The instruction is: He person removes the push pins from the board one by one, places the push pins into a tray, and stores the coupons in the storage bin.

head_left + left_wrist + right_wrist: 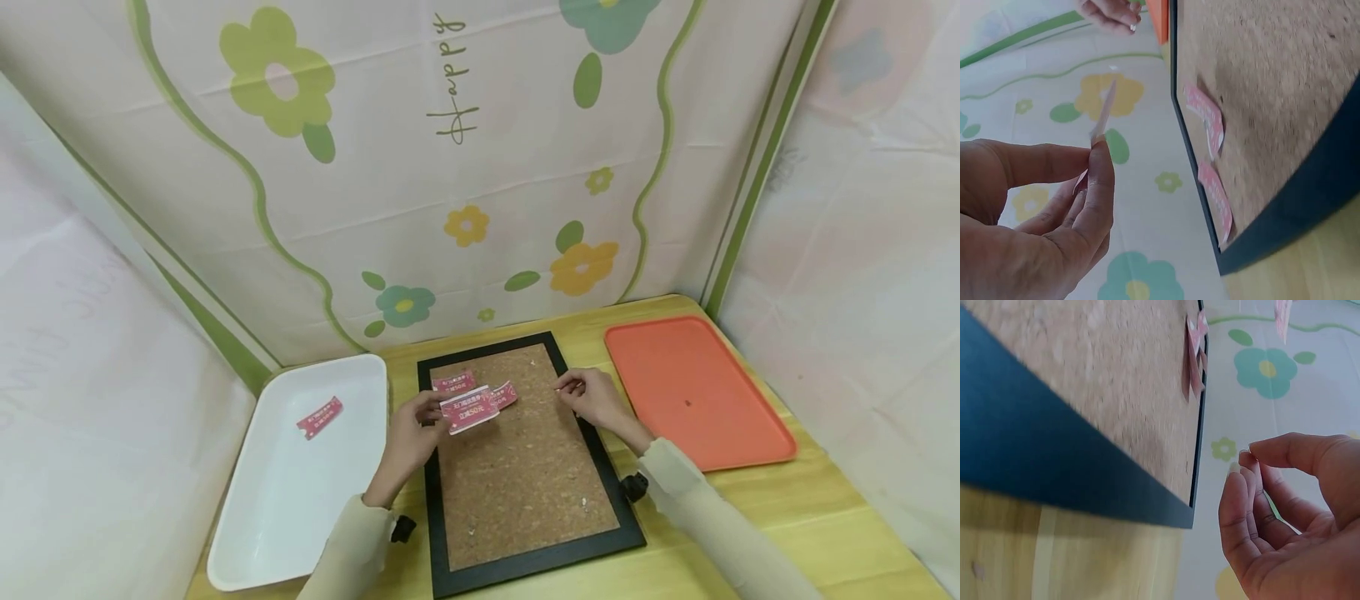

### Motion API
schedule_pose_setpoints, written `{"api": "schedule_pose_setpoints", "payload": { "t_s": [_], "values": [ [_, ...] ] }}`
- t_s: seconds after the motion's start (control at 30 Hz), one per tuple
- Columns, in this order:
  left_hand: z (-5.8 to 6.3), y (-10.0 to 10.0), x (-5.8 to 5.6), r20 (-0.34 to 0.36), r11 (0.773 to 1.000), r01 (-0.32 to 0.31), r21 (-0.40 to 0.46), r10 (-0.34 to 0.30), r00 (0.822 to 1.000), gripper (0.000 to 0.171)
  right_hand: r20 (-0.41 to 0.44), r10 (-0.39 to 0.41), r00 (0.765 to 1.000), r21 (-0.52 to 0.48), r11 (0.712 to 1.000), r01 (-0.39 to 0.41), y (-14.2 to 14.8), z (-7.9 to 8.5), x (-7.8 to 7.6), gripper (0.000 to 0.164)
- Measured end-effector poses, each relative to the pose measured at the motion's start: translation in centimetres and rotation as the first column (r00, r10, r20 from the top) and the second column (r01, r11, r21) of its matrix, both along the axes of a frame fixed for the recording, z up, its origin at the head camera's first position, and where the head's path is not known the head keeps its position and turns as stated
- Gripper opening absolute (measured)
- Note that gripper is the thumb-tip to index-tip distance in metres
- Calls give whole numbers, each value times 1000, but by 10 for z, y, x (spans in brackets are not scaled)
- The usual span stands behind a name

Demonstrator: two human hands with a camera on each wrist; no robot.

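Nearest, the desk (840, 517) carries a black-framed cork board (525, 492), set between the arms, probably so both reach it. White tray (292, 508) left of it holds a loose pink coupon (320, 417), likely to keep it within reach. Left hand (408, 433) pinches another coupon (470, 408) by one edge above the board, presumably leaving its face uncovered. Right hand (596, 400): thumb and finger tips together near the board's right edge; can't tell if anything tiny is between. Beyond, two curling coupons (454, 382) (502, 395) on the cork, partly covered in head view; fastening unclear. Printed backdrop (510, 167) behind, cut off on top.
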State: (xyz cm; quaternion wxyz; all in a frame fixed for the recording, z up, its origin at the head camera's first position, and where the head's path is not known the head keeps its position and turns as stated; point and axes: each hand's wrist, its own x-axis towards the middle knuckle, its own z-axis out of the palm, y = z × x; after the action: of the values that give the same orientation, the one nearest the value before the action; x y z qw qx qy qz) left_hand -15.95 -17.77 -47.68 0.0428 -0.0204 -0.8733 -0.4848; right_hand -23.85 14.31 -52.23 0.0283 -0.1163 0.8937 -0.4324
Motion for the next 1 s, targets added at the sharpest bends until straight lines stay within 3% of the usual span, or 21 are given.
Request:
{"api": "schedule_pose_setpoints", "payload": {
  "t_s": [0.1, 0.6, 0.77, 1.0],
  "values": [
    [1, -8, 1, 17, 999, -16, -28, 17, 1000, 34, 3, -5, 1000, -13, 1000, 5, 8, 2, -1, 15],
    [18, -51, -9, 53, 994, -109, 21, 108, 993, 36, -5, -51, 999, 13, 999, 51, 45, -3, -7, 17],
    [17, -69, -14, 54, 989, -144, 28, 143, 988, 35, 2, -95, 995, 29, 995, 95, 64, -2, -8, 19],
    [14, -98, -16, 50, 979, -205, 13, 205, 978, 36, -18, -79, 997, 42, 996, 80, 84, -2, -6, 21]
  ]
}}
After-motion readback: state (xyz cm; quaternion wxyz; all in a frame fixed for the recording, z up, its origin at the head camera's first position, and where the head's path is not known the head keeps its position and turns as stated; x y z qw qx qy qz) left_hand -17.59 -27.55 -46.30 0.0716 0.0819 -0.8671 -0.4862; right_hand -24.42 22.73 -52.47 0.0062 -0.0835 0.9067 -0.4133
